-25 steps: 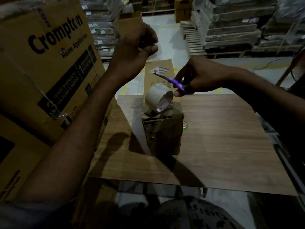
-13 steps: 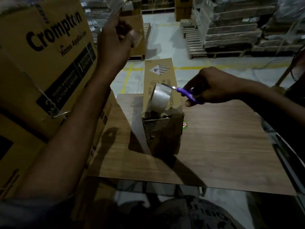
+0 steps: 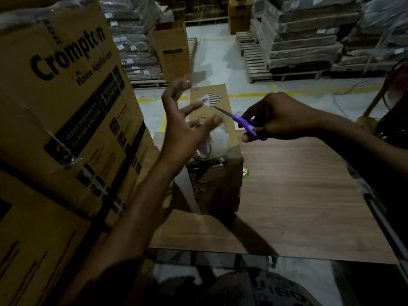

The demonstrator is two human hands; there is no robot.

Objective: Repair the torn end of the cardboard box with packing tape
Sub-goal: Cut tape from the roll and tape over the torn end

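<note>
A long narrow cardboard box lies on the wooden table, its torn, crumpled end facing me. A roll of clear packing tape rests on top of the box near that end. My left hand hovers just above and left of the roll, fingers spread and blurred, holding nothing that I can make out. My right hand is to the right of the box, shut on purple-handled scissors whose blades point left over the box top.
A tall stack of printed cartons stands close on the left, against the table edge. Wrapped goods on pallets and another carton lie beyond, across the floor. A round sticker sits on the table beside the box.
My left hand has come down from high at the left to just over the tape roll, fingers now spread. The right hand with the scissors has stayed near the same spot.
</note>
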